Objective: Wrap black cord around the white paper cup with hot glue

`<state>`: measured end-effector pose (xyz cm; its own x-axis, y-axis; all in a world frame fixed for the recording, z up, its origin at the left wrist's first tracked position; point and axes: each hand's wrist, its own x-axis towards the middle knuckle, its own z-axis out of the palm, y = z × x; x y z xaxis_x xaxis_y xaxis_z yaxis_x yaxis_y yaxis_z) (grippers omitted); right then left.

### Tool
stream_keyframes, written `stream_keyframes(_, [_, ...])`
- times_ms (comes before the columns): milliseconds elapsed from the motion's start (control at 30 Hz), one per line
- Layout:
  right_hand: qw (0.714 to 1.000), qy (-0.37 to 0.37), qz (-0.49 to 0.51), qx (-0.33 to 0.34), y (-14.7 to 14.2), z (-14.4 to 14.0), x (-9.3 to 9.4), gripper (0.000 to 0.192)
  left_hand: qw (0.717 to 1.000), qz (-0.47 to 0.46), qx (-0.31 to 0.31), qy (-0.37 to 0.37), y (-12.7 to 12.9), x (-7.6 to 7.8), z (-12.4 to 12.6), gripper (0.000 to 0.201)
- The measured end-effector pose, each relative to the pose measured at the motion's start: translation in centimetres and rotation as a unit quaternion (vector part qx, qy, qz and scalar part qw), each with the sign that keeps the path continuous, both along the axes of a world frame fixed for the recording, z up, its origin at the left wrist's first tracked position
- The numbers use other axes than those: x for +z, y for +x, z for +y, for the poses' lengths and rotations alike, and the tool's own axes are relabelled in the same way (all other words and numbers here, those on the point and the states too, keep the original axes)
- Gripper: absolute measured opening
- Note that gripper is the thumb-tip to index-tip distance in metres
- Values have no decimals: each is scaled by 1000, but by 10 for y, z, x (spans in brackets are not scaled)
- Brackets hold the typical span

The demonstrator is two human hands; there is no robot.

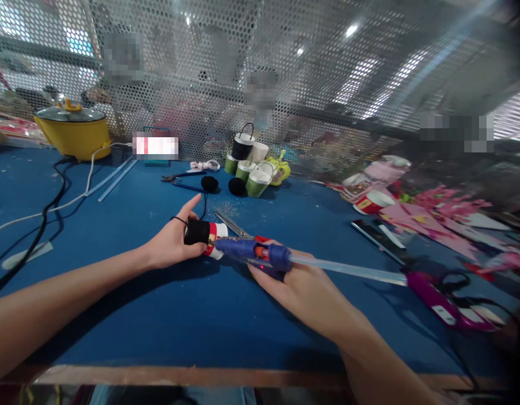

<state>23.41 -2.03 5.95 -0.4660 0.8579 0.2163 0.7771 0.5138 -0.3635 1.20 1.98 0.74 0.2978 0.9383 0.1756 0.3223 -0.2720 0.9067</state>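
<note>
My left grip [169,241] holds the cup [213,232], wrapped partly in black string [196,232], between the counter's [167,326] front and back edges. It looks light and easy to squash, so I should hold the string part softly. My right grip [302,284] is wrapped around the hard glue gun [245,248].

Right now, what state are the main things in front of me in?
Paper cup: sideways in the left grip, partly wrapped in black cord.
Glue gun: in the right grip, glue stick loaded.
Pliers: spread open.
Scissors: lying flat, partly hidden.
Yellow pot: lid on.
Green cups: standing together.
</note>
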Motion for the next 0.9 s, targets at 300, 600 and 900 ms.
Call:
stream_keyframes(300, [1000,14,-12,-5,-2,-4,6,12,998,-12,-38,42,0,0,-2,88])
stream_keyframes(600, [999,34,-35,-4,2,4,8,16,991,29,-52,121,-2,-2,-3,90])
stream_keyframes(900, [999,15,-41,-24,0,-4,10,16,989,45,-49,130,-2,-3,-2,88])
